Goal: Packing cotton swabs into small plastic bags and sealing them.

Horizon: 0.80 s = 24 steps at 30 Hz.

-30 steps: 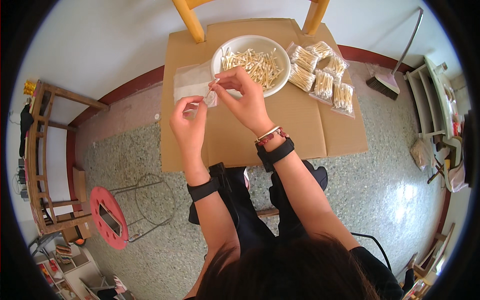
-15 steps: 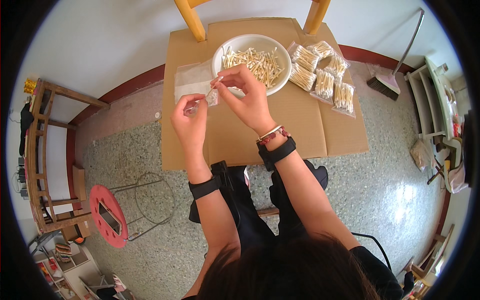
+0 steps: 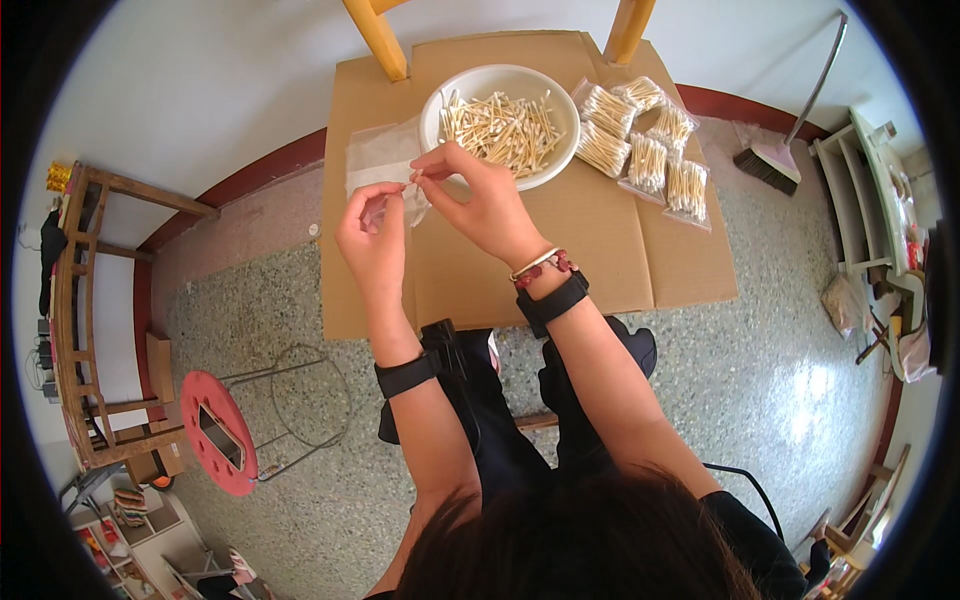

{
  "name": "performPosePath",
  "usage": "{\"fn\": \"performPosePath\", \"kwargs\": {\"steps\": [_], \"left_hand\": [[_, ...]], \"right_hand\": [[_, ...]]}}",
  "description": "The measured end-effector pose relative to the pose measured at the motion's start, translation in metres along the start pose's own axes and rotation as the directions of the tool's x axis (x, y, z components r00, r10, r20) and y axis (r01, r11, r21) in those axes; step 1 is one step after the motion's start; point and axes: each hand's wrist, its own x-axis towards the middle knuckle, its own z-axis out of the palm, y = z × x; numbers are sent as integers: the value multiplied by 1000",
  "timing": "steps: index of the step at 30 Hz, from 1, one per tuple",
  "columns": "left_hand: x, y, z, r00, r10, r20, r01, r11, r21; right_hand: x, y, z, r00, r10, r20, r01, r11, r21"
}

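Observation:
My left hand (image 3: 372, 240) and my right hand (image 3: 480, 200) meet fingertip to fingertip above the near left side of a white bowl. Both are closed in a pinch on a small clear plastic bag (image 3: 414, 207), which shows between and below the fingers; much of it is hidden by them. The white bowl (image 3: 571, 150) holds a loose heap of cotton swabs (image 3: 505, 130). Left of it, flat clear bags (image 3: 372, 155) lie on the cardboard. To its right lie several clear bags filled with cotton swabs (image 3: 648, 165).
A sheet of cardboard (image 3: 540, 260) covers the seat of a yellow wooden chair (image 3: 377, 40). On the left stands a red round stool (image 3: 195, 440) with a phone (image 3: 220, 437) on it. A broom (image 3: 770, 165) leans at the right wall near a shelf unit (image 3: 840, 200).
My right hand has moved slightly left and down, bringing its fingertips against those of my left hand. The bowl and the filled bags stay in place.

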Motion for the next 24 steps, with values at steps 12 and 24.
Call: {"fn": "performPosePath", "kwargs": {"steps": [12,24], "left_hand": [[1,-1,0,999,26,38,-26,1000,13],[2,-1,0,999,21,42,-21,1000,4]], "right_hand": [[0,6,-4,993,-121,10,120,969,-217],[0,17,-4,958,-263,114,286,894,-343]]}}
